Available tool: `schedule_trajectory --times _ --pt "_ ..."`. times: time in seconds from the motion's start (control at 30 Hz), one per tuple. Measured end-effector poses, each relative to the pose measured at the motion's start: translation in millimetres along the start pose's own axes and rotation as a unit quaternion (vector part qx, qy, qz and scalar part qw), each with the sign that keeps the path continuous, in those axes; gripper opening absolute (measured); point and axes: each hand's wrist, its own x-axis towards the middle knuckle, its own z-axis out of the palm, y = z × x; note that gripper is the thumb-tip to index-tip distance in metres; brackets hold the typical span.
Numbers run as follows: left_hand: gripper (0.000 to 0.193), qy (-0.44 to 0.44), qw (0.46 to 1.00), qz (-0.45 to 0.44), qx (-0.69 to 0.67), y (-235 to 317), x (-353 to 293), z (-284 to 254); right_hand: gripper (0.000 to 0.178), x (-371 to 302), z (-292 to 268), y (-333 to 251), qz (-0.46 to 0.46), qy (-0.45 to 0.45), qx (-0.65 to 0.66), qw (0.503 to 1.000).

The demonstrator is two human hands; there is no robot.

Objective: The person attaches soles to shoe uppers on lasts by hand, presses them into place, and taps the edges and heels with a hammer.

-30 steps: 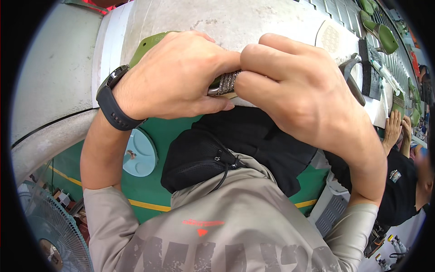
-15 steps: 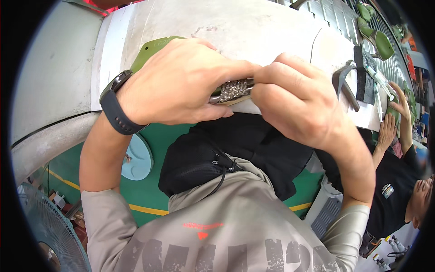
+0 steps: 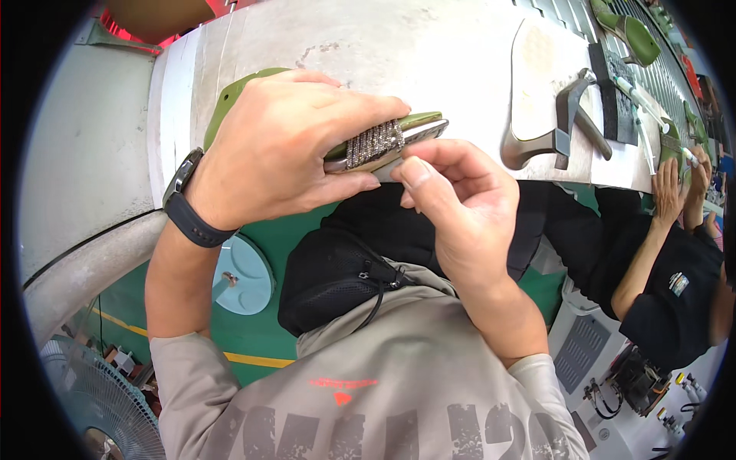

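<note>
My left hand (image 3: pixel 287 142) is wrapped round an olive-green shoe part (image 3: pixel 425 120) with a pale, thin-edged sole. Round its middle goes a glittery rhinestone strap (image 3: pixel 374 146), which shows between my thumb and fingers. A wider green piece (image 3: pixel 230 96) sticks out behind the left hand, and whether it belongs to the same shoe is hidden. My right hand (image 3: pixel 468 199) is just below and right of the strap, with thumb and forefinger pinched together at its lower end. What is between those fingertips is too small to make out.
On the white worktable (image 3: pixel 429 46) to the right lie a pale sole with a brownish heel (image 3: pixel 537 146), a hammer (image 3: pixel 590 126), a black block (image 3: pixel 612 92) and syringes (image 3: pixel 640 100). A co-worker's hands (image 3: pixel 671 188) work beyond. A blue round stool (image 3: pixel 249 280) and a fan (image 3: pixel 92 399) stand at left.
My right hand has drawn back down and left from the shoe's far end, turning its thumb side up. More of the shoe and strap shows now. The view has shifted.
</note>
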Motion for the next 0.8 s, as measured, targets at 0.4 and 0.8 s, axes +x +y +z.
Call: schedule_trajectory --times 0.4,0.8 --pt "0.057 0.024 0.999 0.021 -0.013 1 1 4 0.005 0 14 20 -0.081 0.049 -0.042 0.995" --pt "0.044 0.05 0.996 0.066 -0.032 -2 4 3 0.006 8 10 17 -0.132 0.021 -0.106 0.985"
